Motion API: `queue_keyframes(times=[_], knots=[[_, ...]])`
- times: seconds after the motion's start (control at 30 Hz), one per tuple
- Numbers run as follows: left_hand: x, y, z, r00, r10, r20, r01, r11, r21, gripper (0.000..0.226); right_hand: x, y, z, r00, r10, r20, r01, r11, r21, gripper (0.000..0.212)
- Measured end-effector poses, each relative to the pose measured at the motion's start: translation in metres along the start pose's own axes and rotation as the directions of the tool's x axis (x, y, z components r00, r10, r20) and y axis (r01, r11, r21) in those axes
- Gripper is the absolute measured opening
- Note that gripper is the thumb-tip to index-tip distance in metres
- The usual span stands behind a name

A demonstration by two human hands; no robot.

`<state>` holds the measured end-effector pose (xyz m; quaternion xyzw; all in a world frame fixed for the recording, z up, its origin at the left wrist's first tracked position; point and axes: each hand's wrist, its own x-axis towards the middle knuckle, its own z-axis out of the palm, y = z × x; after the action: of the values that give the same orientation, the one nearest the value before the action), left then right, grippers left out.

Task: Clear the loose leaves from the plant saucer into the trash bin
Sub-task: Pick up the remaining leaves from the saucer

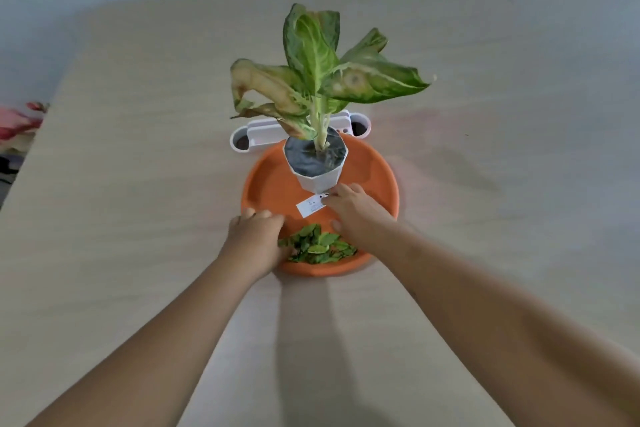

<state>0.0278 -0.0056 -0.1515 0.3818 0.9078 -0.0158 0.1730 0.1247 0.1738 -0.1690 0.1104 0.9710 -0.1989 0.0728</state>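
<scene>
The leaves [317, 244] still sit in my saucer [375, 166]. My left hand [258, 236] and right hand [355, 211] are open, fingers holding nothing. No bin shows.

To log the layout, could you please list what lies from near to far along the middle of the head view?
Loose leaves → paper tag → white pot → white holder behind the saucer.

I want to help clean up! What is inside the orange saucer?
Inside the orange saucer stand a white pot with a plant, a pile of loose green leaves and a white paper tag. Both hands hide parts of its floor.
</scene>
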Motion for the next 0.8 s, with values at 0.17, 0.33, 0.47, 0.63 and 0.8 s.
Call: queue_keyframes(times=[0.17, 0.33, 0.47, 0.63, 0.8], knots=[[0.006, 0.010, 0.003, 0.990, 0.117, 0.075, -0.077, 0.912, -0.403, 0.022, -0.014, -0.003, 0.008, 0.999, -0.042, 0.031, 0.031, 0.956, 0.290, 0.022], [0.010, 0.024, -0.006, 0.999, 0.003, 0.038, 0.018, 0.849, -0.528, 0.060, -0.022, 0.007, -0.009, 0.996, 0.053, 0.066, -0.071, 0.951, 0.300, 0.053], [0.009, 0.027, -0.006, 0.970, 0.069, 0.235, 0.038, 0.905, -0.424, 0.081, -0.022, 0.004, -0.007, 0.973, 0.103, 0.208, -0.127, 0.986, 0.108, 0.072], [0.007, 0.040, 0.008, 0.983, 0.170, 0.063, -0.125, 0.887, -0.445, 0.029, -0.023, 0.006, 0.001, 0.983, 0.023, 0.180, -0.070, 0.963, 0.260, 0.033], [0.004, 0.032, 0.009, 0.992, 0.098, 0.073, -0.051, 0.874, -0.483, 0.041, -0.022, 0.000, 0.002, 0.982, 0.069, 0.175, -0.102, 0.977, 0.186, 0.066]])
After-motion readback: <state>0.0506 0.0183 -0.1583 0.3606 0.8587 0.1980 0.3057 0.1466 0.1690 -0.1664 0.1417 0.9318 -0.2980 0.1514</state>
